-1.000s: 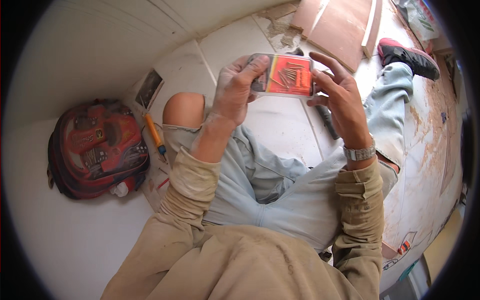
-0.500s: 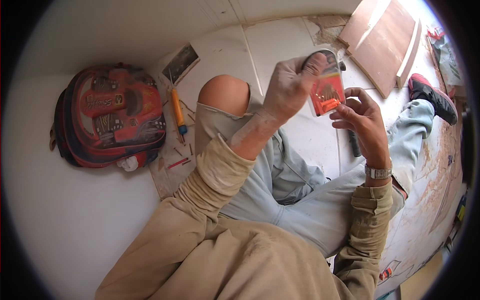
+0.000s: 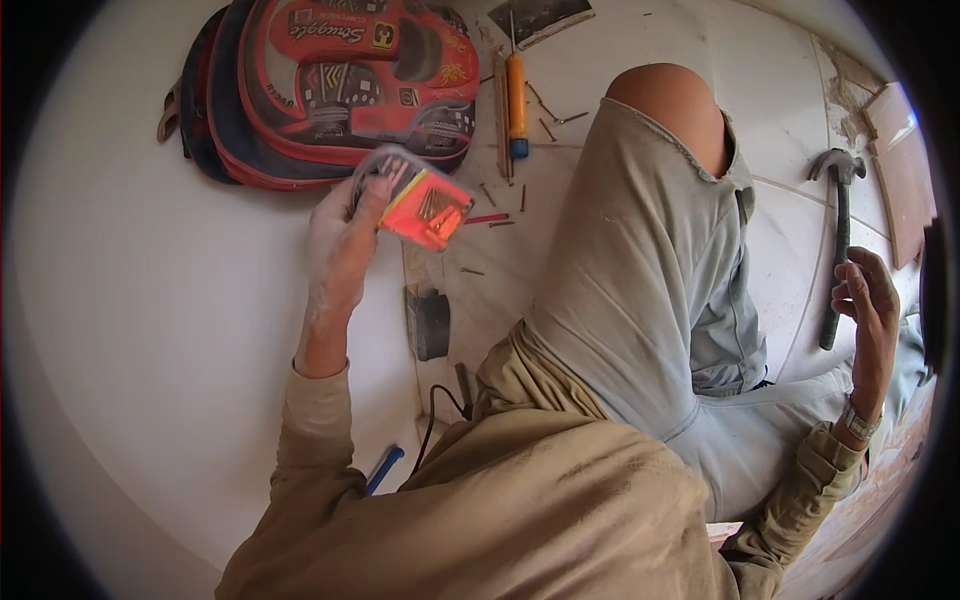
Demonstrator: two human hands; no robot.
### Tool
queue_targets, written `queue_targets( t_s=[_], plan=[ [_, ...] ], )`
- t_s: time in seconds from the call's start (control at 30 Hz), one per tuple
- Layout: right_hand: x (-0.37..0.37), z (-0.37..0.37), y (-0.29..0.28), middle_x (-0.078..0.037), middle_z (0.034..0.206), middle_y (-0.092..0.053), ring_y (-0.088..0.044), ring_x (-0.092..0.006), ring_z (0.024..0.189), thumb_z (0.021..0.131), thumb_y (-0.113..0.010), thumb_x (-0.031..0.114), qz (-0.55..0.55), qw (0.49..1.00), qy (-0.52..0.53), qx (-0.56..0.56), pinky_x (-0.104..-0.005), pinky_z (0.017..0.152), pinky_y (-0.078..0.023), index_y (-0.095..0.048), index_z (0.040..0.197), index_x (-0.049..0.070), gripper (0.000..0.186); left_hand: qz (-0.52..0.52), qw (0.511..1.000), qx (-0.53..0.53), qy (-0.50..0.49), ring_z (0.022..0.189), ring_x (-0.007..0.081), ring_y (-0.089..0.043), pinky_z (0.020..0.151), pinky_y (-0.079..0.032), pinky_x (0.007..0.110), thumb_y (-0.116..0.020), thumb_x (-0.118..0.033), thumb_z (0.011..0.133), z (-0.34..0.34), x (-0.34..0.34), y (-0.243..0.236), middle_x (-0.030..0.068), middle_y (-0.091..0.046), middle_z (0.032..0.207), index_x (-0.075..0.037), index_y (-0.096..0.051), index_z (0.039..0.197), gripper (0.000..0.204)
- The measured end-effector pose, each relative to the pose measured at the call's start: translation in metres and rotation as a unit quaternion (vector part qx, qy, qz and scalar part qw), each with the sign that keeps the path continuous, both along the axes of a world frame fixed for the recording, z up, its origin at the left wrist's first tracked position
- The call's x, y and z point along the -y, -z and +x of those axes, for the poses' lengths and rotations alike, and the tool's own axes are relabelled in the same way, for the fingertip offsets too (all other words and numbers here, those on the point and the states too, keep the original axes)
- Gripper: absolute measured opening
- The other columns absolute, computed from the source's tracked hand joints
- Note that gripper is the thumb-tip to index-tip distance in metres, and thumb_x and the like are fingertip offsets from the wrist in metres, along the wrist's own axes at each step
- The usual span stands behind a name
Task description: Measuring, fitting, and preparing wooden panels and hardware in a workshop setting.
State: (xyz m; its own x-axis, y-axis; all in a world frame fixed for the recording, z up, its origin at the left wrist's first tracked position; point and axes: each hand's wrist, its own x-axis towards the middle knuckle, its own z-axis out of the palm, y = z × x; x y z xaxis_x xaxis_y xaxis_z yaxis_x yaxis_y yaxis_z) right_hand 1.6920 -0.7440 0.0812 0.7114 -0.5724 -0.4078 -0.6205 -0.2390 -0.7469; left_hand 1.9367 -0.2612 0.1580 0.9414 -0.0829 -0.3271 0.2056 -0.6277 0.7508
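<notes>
My left hand (image 3: 347,235) grips a small clear plastic pack (image 3: 428,207) with a red and yellow card, thumb across its dark upper part. Brass-coloured screws and orange wall plugs show through its front. Hand and pack are beside the lower edge of a red and navy backpack (image 3: 350,85). Over at the right, my right hand (image 3: 872,293) has its fingers curled in a pinch; whatever they hold, if anything, is hidden. Just beyond it a claw hammer (image 3: 840,240) lies on the floor, its dark handle passing close by the fingertips.
An orange-handled screwdriver (image 3: 517,105) lies near the backpack among loose screws (image 3: 523,197) and a red stick (image 3: 487,218). A dark block (image 3: 430,325), a black cable (image 3: 432,410) and a blue tool (image 3: 386,468) are at my left side. Wooden boards (image 3: 905,160) lie far right.
My left hand has carried the pack leftward to the backpack. The right hand has parted from the pack and moved right and down, beside the hammer. The view has turned left.
</notes>
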Motion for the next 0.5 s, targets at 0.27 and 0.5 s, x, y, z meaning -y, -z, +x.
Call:
queue_targets(
  t_s=[0.27,0.5],
  plan=[
    [-0.007,-0.005,0.043,-0.002,0.089,-0.065,-0.057,-0.0071,0.073,0.102,-0.059,0.028,0.062,0.992,-0.063,-0.092,-0.0225,0.067,-0.048,-0.062,0.121,0.0,0.034,0.16,0.986,0.049,0.006,0.084,0.0203,-0.059,0.081,-0.048,0.034,-0.061,-0.021,0.098,-0.019,-0.153,0.076,0.0115,-0.066,0.094,0.003,-0.062,0.111,0.027],
    [-0.002,-0.016,0.059,-0.002,0.087,-0.064,-0.055,-0.0066,0.068,0.103,-0.056,0.023,0.054,0.987,-0.056,-0.138,-0.0221,0.061,-0.046,-0.062,0.121,-0.002,0.031,0.221,0.975,0.028,0.016,0.097,0.0211,-0.066,0.087,-0.05,0.033,-0.061,-0.012,0.097,-0.021,-0.143,0.073,0.0144,-0.07,0.105,0.003,-0.059,0.117,0.026]
  ],
)
